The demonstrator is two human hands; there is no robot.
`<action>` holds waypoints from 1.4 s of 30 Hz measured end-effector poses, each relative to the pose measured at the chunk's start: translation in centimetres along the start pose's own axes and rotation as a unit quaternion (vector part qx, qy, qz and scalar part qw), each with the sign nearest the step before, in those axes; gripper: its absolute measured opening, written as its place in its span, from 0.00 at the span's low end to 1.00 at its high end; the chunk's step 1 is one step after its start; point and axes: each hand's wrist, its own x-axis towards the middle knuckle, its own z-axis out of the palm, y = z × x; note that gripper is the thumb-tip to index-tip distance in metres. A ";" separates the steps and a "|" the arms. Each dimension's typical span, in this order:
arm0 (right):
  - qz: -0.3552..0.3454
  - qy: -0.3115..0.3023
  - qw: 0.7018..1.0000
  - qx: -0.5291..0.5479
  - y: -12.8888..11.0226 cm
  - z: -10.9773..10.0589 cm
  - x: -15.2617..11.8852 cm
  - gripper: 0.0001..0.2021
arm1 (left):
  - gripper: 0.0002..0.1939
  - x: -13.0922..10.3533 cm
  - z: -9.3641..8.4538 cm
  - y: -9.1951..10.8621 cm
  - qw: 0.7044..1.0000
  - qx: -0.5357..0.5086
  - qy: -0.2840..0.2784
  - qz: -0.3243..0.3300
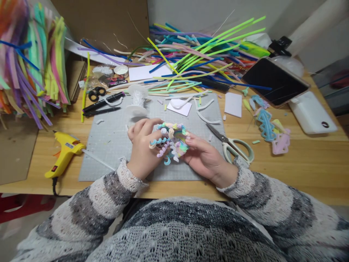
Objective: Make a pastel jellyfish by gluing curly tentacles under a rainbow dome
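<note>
I have the left hand (pixel 143 143) and the right hand (pixel 205 154) together around one pastel chenille piece (pixel 173 148), each closed on its own side of it, the right thumb resting by the rim. The piece sits between them over the cutting mat (pixel 109 140); I cannot tell whether its underside touches. Its rim is a ring of small coloured twists, and curled tendrils spill from it toward me. Some left fingertips are hidden, so I cannot judge how hard they press.

To handle it well, I would let the left hand anchor and leave fine adjusting to the right thumb and fingers. Fuzzy stems like these probably crush and kink easily, so I would hold lightly at the rim, bend in small amounts and avoid squeezing the ring flat. The curls look quick to snag; a palm pressed over them could spoil their spirals.

The scissors (pixel 225 139) lie just beside the right wrist, so I would not swing it outward. The clear glue stick (pixel 98 159) at the back of the glue gun (pixel 64 151) reaches near the left sleeve (pixel 92 203); I would lift that forearm rather than drag it across.
</note>
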 end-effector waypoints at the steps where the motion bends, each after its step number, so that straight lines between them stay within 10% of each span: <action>1: -0.001 -0.002 1.000 0.000 0.0 0.0 0.0 0.16 | 0.04 0.0 0.0 0.0 1.000 -0.001 -0.001 -0.001; 42: -0.006 0.010 1.000 -0.003 0.1 0.2 -0.2 0.16 | 0.07 0.2 -0.2 0.2 1.000 -0.001 -0.025 -0.002</action>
